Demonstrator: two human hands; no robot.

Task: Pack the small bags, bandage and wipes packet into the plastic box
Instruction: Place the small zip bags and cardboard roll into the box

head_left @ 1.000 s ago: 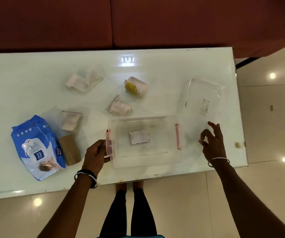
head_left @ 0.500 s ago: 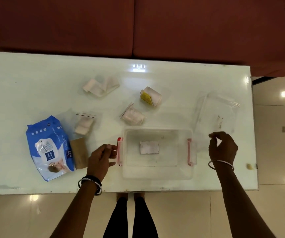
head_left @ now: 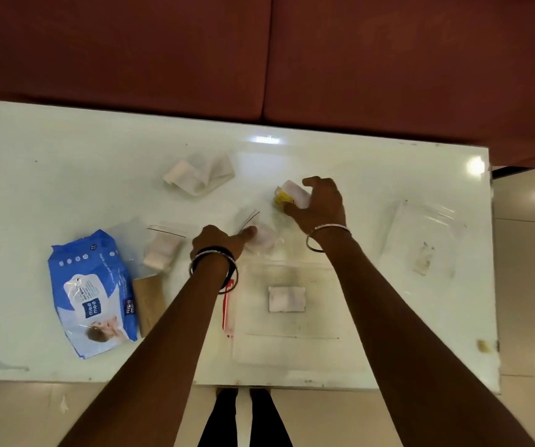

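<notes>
The clear plastic box (head_left: 292,350) with a red latch (head_left: 228,312) stands open at the table's near edge, between my forearms. My right hand (head_left: 321,206) is curled around a yellow-and-white bandage packet (head_left: 292,195) beyond the box. My left hand (head_left: 219,241) pinches the near-left edge of a small zip bag (head_left: 263,237) just past the box. Another small zip bag (head_left: 162,250) lies to its left, and a third one (head_left: 200,174) lies farther back. At the left sits the blue wipes packet (head_left: 93,291).
The box's clear lid (head_left: 421,240) lies flat to the right of the box. A brown card piece (head_left: 148,304) rests beside the wipes packet. The white table (head_left: 66,175) ends at a dark red sofa (head_left: 259,59) behind; tiled floor lies on the right and near sides.
Both hands have left the box's sides and reached forward. The left hand went to the small zip bag, the right hand to the yellow-and-white packet. The view has tilted down slightly.
</notes>
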